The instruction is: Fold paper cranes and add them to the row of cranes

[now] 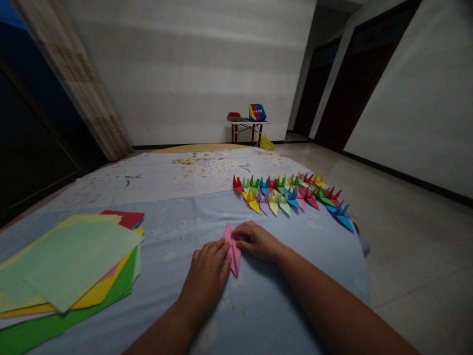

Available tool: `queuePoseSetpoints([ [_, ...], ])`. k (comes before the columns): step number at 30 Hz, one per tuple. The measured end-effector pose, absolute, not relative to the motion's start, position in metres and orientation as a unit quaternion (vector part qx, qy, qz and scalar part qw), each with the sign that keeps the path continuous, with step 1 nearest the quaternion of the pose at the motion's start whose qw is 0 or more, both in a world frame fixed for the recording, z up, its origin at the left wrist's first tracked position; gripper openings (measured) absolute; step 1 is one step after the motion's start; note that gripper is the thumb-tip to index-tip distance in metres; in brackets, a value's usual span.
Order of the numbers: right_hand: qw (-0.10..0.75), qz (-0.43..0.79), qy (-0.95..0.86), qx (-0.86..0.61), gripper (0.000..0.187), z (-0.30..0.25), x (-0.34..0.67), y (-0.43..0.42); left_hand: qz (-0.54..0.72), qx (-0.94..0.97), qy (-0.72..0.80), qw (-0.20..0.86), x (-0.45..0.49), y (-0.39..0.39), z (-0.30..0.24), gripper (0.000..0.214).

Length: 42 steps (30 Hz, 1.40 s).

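A pink folded paper (234, 264), long and diamond-shaped with a crease down its middle, lies on the blue cloth in front of me. My left hand (210, 270) holds down its left side with the fingers and thumb. From the right, my right hand (260, 240) has its bent fingers and thumb closed at the upper right edge of the paper. The fingertips partly cover the fold there. Beyond the hands, rows of folded paper cranes (273, 198) in many colours stand at the table's right side.
A loose stack of coloured paper sheets (84, 251) lies at the left. The table bears a flowered cloth (158, 182) under the blue cloth (177, 227). By the far wall, a small table (246, 123) carries a colourful box (257, 112). Doors are at the right.
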State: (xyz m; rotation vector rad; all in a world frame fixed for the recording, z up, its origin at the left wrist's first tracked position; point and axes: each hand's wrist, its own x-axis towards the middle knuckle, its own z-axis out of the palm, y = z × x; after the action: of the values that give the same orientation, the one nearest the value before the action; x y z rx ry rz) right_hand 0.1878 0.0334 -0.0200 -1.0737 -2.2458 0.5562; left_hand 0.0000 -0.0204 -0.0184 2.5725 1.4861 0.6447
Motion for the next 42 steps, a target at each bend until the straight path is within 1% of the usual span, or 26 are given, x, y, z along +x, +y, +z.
queuePoseSetpoints([
  [3,0.284,0.187,-0.846,-0.41,0.026,-0.021,0.188,0.033,0.219,0.843,0.488,0.054,-0.001,-0.019,-0.021,0.035],
  [8,0.274,0.174,-0.855,-0.405,0.02,-0.026,0.186,0.034,0.214,0.841,0.494,0.062,-0.001,-0.019,-0.021,0.033],
  [16,0.268,0.174,-0.857,-0.405,0.018,-0.029,0.187,0.037,0.168,0.842,0.509,0.065,0.004,-0.022,-0.018,0.036],
  [21,0.268,0.178,-0.853,-0.41,0.02,-0.028,0.188,0.037,0.183,0.85,0.487,0.082,-0.004,-0.017,-0.014,0.038],
  [24,0.274,0.181,-0.852,-0.408,0.021,-0.03,0.188,0.038,0.202,0.853,0.478,0.059,-0.01,-0.013,-0.004,0.036],
  [28,0.278,0.178,-0.853,-0.403,0.021,-0.032,0.189,0.039,0.135,0.875,0.462,0.038,-0.009,-0.018,0.015,0.027],
  [34,0.272,0.181,-0.852,-0.41,0.021,-0.031,0.188,0.039,0.067,0.882,0.466,0.031,0.001,-0.029,0.014,0.032],
  [42,0.275,0.18,-0.853,-0.406,0.019,-0.03,0.188,0.038,0.087,0.874,0.475,0.044,0.0,-0.03,0.005,0.036],
])
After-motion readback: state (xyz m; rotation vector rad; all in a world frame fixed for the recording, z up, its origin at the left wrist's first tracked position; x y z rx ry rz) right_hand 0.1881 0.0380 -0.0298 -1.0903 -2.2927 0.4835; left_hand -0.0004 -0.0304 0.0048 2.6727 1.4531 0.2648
